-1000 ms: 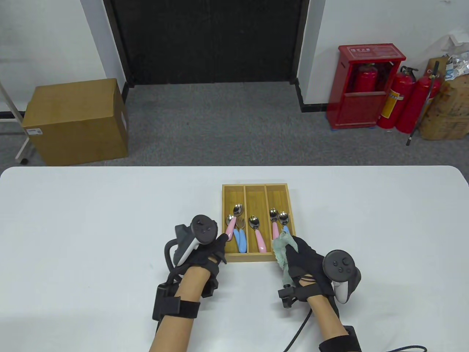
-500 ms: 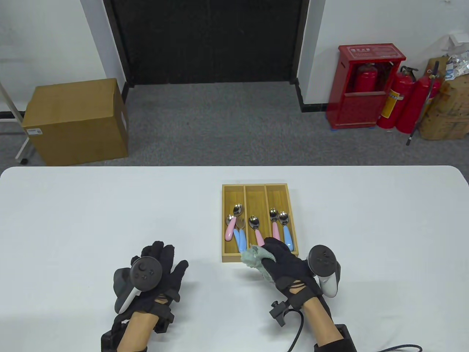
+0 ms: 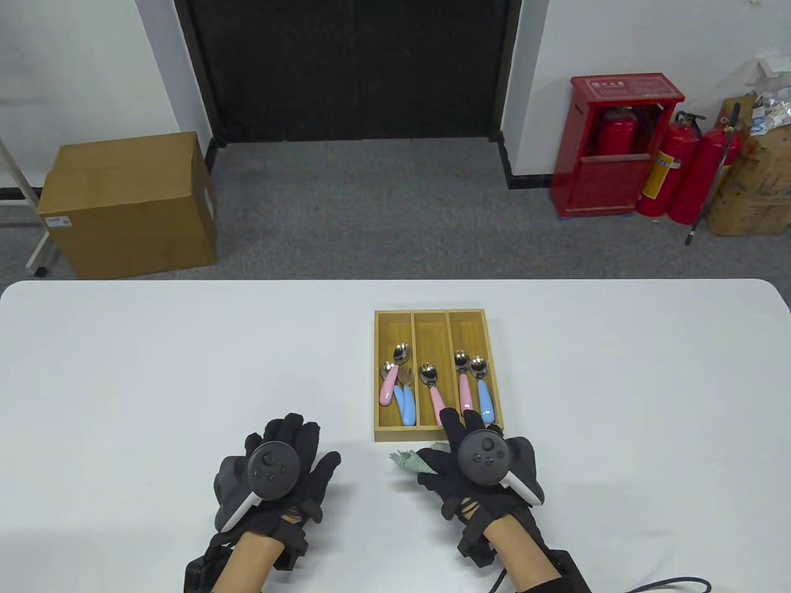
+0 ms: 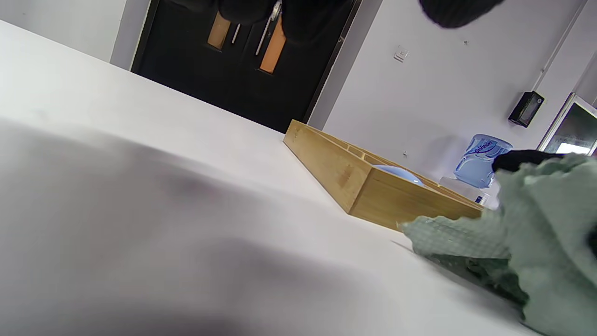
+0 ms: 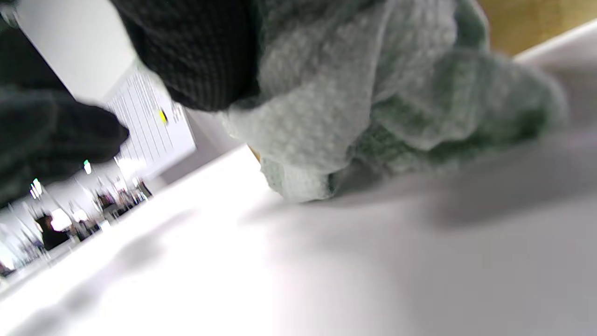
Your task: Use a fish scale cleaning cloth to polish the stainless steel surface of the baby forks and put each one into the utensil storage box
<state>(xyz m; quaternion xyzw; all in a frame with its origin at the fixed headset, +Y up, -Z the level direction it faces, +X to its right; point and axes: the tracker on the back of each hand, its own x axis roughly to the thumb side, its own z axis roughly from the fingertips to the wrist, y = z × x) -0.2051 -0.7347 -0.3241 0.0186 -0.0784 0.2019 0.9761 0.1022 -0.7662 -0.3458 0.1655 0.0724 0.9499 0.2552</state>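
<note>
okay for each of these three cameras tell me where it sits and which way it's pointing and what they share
Table view: above the near edge, looking down and forward over the utensil storage box; left hand and right hand show.
Left wrist view: low over the table, facing the box; fingertips at top.
Right wrist view: almost on the table, facing the cleaning cloth; gloved fingers show.
All share the cloth.

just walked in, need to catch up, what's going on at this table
A person in sensor gloves is at a white table with a wooden utensil box. Six pink- and blue-handled baby utensils lie in its three compartments. The right hand rests on the table just in front of the box, with a green cloth bunched under it. The left hand lies flat and holds nothing. No utensils are visible outside the box.
</note>
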